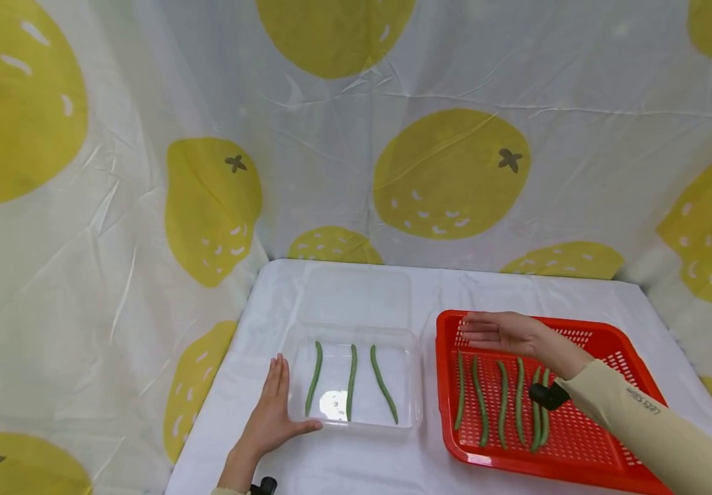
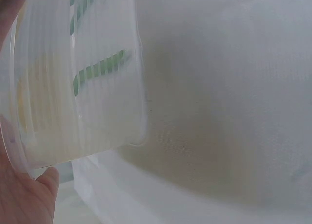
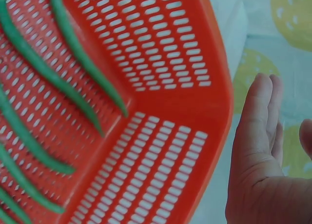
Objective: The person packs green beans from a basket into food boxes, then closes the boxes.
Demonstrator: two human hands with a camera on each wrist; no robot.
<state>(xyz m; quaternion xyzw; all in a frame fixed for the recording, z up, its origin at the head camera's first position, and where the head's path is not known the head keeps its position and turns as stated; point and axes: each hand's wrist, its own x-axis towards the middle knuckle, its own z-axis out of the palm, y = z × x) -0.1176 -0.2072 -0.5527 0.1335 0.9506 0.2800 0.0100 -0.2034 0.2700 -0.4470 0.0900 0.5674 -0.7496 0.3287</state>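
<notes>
A clear plastic container holds three green beans laid side by side. My left hand lies flat on the table against its left wall, thumb along the front edge; the left wrist view shows the container wall close up with my palm beside it. An orange perforated basket to the right holds several green beans. My right hand hovers with straight fingers over the basket's far left corner, holding nothing. The right wrist view shows the basket, its beans and my open fingers.
A clear lid lies behind the container on the white tablecloth. Curtains printed with yellow fruit close off the back and both sides. The table's left edge runs close to my left hand.
</notes>
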